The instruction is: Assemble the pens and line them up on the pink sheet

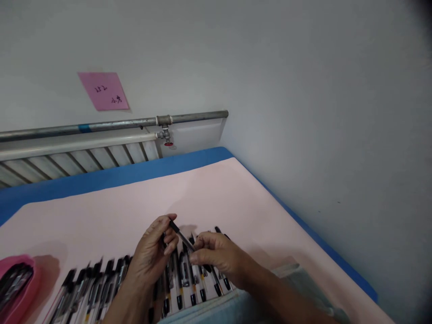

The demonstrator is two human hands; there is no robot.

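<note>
**A:** Nearest first. What do you have?

**B:** Pale blue cloth [219,308] along the close edge. Both forearms come in over it. Beyond it a row of pens [101,283] lies side by side on the pink sheet [236,189], black caps pointing away. The left part of the row is blurred.

**A:** And the hands?

**B:** The left hand [151,254] and right hand [218,254] meet just above the row. Between them is one black pen [182,236], tilted, its dark tip up and to the left. The left thumb and fingers pinch the upper end, and the right fingertips close on the lower end. Both hands grasp it and it is off the sheet.

**A:** Anything at the side?

**B:** A pink tray [29,288] at the far left edge, with dark pens inside, well apart from the hands.

**A:** Further out?

**B:** The sheet ends and the blue table [101,177] shows as a band along the back and right side. Behind it is a ribbed radiator [67,159], then a grey pipe [118,123] with a small red-handled valve [166,137]. Above the pipe, a pink note [104,91] is stuck on the white wall [303,67]. I can't read the writing.
</note>
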